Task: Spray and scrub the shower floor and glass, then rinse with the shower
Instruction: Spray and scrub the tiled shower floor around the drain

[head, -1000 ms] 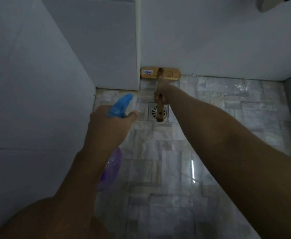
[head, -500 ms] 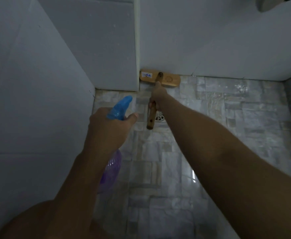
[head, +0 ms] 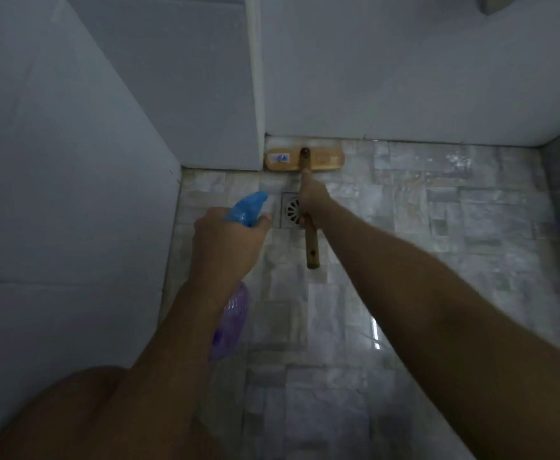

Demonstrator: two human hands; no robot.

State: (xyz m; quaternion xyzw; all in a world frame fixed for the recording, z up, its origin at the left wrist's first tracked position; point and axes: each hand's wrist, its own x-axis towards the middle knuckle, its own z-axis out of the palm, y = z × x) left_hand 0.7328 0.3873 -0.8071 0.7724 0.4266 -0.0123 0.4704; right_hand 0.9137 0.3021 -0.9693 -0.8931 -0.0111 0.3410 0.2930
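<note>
- A bottle (head: 247,207) is clamped in the left grip (head: 229,247).
- A brush (head: 325,159) is clamped by its handle in the right grip (head: 312,204).
- Its head is laid on the floor (head: 438,234).

Wooden brush (head: 305,159), head by the far wall (head: 404,78); blue-topped purple spray bottle (head: 236,310) above tiled floor (head: 438,244).

Legible text: none. One label: small white sticker (head: 279,157) with a blue mark, on the left end of the wooden brush head (head: 326,160); its print is too blurred to read.
</note>
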